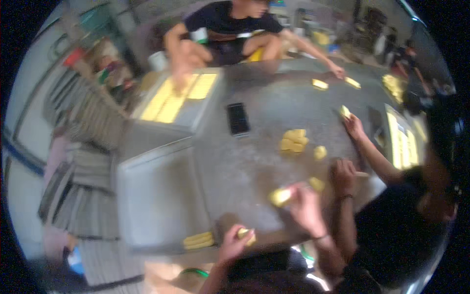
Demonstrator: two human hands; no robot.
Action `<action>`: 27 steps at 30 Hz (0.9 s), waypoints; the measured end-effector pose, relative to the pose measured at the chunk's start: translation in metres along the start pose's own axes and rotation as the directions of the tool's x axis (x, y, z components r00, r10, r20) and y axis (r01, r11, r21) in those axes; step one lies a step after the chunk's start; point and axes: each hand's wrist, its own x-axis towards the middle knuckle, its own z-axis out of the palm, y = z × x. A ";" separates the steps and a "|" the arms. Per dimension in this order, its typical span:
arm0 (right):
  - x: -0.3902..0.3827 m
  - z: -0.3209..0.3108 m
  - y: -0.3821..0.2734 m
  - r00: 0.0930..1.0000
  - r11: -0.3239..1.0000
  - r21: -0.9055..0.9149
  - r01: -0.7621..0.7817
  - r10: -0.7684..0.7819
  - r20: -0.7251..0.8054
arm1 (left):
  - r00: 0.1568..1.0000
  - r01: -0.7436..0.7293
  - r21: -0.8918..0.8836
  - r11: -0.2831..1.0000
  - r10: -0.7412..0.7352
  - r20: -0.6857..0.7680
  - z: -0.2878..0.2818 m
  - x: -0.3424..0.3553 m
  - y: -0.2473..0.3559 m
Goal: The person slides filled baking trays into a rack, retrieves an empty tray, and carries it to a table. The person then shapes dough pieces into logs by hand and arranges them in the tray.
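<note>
By the near edge of the table (230,191), the left hand (233,246) is pinching a roll (248,237); the blurred right hand (306,208) is gripping a lump (280,197) by one end, seemingly leaving the rest free. Strips (198,240) are lying together in the tray (159,193), probably saving room.

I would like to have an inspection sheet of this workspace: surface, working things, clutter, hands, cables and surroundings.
Surface: grey table.
Job's things: yellow pile on the table; near tray with yellow strips in its near right corner; far tray with yellow rows.
Clutter: dark phone lying on the table.
Hands: left hand grips a yellow block; right hand, blurred, appears to hold a yellow bar.
Cables: nothing seen.
Surroundings: grey stacks at left; one person across the table, another person at right.
</note>
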 end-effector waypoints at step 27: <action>-0.101 0.058 0.023 0.931 0.676 0.644 -0.360 0.303 0.202 | 0.988 0.110 -0.440 0.891 -0.051 0.144 0.042 0.004 0.034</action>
